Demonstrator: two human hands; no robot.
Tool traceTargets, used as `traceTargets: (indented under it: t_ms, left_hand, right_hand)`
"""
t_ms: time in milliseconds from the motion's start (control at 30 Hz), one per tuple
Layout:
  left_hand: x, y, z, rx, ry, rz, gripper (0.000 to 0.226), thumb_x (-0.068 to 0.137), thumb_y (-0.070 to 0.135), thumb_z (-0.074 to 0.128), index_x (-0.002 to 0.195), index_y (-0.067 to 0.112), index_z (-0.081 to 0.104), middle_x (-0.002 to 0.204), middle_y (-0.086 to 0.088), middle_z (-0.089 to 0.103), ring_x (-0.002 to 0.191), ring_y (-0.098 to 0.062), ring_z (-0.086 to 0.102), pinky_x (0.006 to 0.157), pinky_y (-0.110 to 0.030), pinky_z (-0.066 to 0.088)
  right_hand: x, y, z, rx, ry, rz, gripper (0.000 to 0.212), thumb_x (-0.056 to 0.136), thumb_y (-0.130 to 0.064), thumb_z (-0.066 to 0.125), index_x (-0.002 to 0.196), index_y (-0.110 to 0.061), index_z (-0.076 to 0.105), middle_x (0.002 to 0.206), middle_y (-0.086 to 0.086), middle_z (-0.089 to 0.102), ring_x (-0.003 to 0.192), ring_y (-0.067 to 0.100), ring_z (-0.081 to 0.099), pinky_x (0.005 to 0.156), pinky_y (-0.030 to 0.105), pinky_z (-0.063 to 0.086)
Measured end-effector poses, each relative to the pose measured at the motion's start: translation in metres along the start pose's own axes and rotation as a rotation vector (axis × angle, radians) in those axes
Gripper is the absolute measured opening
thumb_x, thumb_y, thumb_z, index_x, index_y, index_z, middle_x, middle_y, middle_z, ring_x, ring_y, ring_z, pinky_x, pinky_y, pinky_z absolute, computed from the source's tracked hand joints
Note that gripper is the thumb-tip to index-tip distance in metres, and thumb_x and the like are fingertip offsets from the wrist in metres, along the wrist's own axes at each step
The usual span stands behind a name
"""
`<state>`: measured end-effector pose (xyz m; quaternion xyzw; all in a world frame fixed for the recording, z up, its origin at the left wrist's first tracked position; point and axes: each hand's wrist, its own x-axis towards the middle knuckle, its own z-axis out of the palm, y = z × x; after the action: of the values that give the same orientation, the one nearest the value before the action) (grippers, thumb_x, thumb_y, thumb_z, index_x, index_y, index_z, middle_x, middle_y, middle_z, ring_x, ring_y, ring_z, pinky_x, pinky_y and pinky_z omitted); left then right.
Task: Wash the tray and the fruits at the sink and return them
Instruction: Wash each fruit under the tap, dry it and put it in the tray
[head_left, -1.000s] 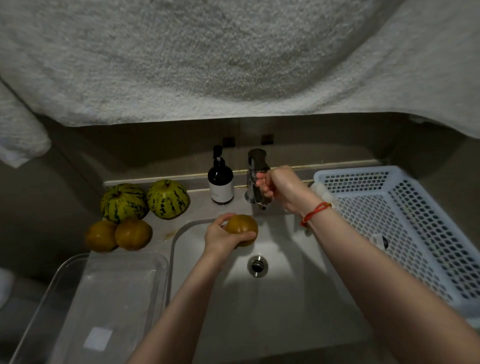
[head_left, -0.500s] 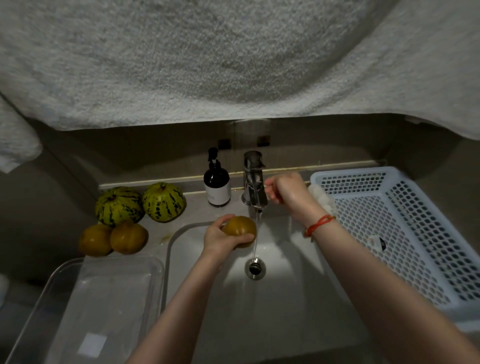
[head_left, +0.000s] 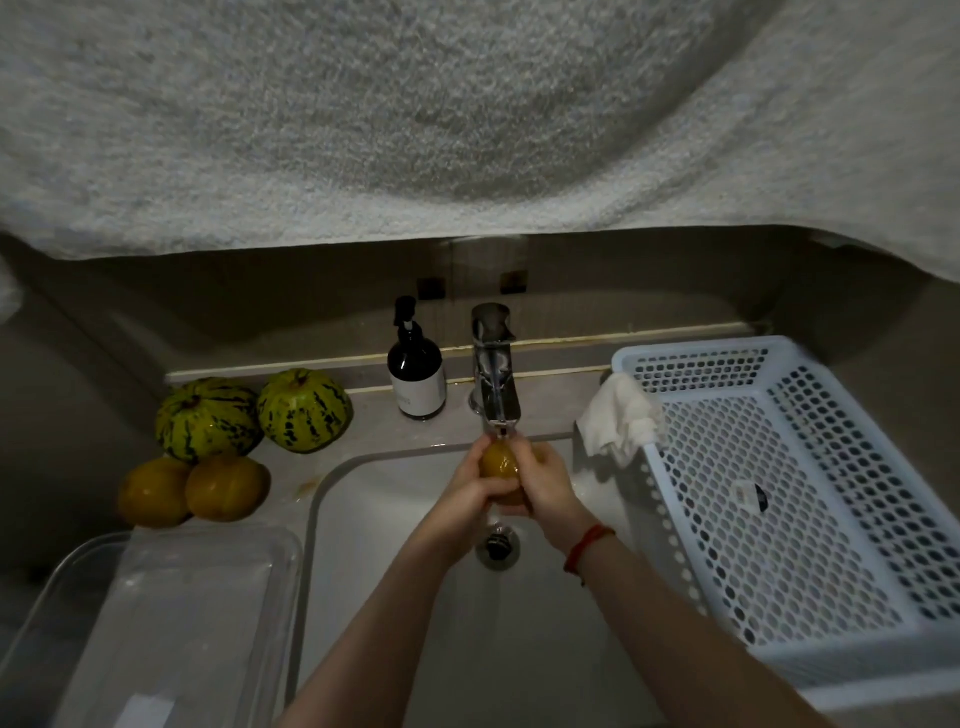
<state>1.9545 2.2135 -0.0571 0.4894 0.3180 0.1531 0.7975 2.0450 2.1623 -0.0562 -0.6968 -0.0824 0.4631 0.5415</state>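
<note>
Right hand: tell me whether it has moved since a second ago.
Yes. The right hand left the faucet handle and came down toward the basin, now gripping the orange fruit under the spout.

Person — two bare forearms, both hands uncovered; no sleeve reaches the visible part of either arm.

Left hand (head_left: 470, 496): no ring, watch or band visible at fingers or wrist.

Right hand (head_left: 543, 486): ungloved; red cord bracelet (head_left: 587, 545) just behind the hand at the wrist — thin, wound round, with a short loose end hanging on the forearm side.
</note>
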Motion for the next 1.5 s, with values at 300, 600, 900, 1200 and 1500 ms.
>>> traceTargets:
  t_ms: [300, 600, 900, 1200, 1500]
  left_hand:
    - [0.022, 0.008, 0.017, -0.04, 0.353, -0.194, 0.029, 0.098, 0.037, 0.041, 0.098, 0.013, 0.057, 0.104, -0.016, 0.06, 0.1, -0.03, 0.058, 0.092, -0.043, 0.048]
    - [0.028, 0.005, 0.009, 0.27, 0.261, 0.061, 0.024, 0.102, 0.025, 0.033, 0.095, 0.026, 0.056, 0.095, 0.002, 0.06, 0.09, -0.014, 0.058, 0.083, -0.03, 0.049]
    - [0.016, -0.015, 0.016, -0.111, 0.329, -0.017, 0.025, 0.099, 0.015, 0.038, 0.118, 0.012, 0.055, 0.111, -0.012, 0.055, 0.093, -0.023, 0.056, 0.074, -0.031, 0.051]
    - [0.022, 0.012, 0.006, -0.118, 0.334, -0.289, 0.028, 0.094, 0.036, 0.05, 0.107, 0.013, 0.058, 0.106, -0.015, 0.062, 0.102, -0.033, 0.058, 0.091, -0.048, 0.048]
    - [0.019, -0.016, 0.016, 0.02, 0.345, 0.132, 0.026, 0.102, 0.016, 0.032, 0.116, 0.009, 0.053, 0.113, -0.019, 0.059, 0.098, -0.029, 0.06, 0.079, -0.034, 0.055]
  right_hand:
    - [-0.001, 0.037, 0.014, -0.198, 0.064, -0.494, 0.029, 0.096, -0.009, 0.046, 0.125, -0.008, 0.043, 0.122, 0.012, 0.046, 0.112, 0.027, 0.049, 0.095, 0.041, 0.046]
    - [0.002, 0.024, 0.006, 0.221, -0.107, -0.195, 0.02, 0.095, -0.021, 0.051, 0.114, -0.025, 0.05, 0.111, 0.005, 0.055, 0.101, 0.02, 0.058, 0.08, 0.03, 0.055]
    - [0.02, 0.011, 0.01, -0.004, 0.052, 0.173, 0.032, 0.09, -0.05, 0.052, 0.092, -0.018, 0.054, 0.09, 0.005, 0.053, 0.078, 0.023, 0.055, 0.054, 0.031, 0.05]
    - [0.008, 0.032, 0.013, -0.2, 0.008, -0.494, 0.025, 0.092, -0.034, 0.044, 0.115, -0.026, 0.05, 0.107, 0.006, 0.057, 0.098, 0.018, 0.058, 0.084, 0.034, 0.051]
    - [0.019, 0.016, 0.02, -0.006, 0.163, -0.139, 0.025, 0.092, -0.032, 0.055, 0.11, -0.014, 0.054, 0.105, 0.011, 0.06, 0.095, 0.024, 0.06, 0.085, 0.043, 0.053]
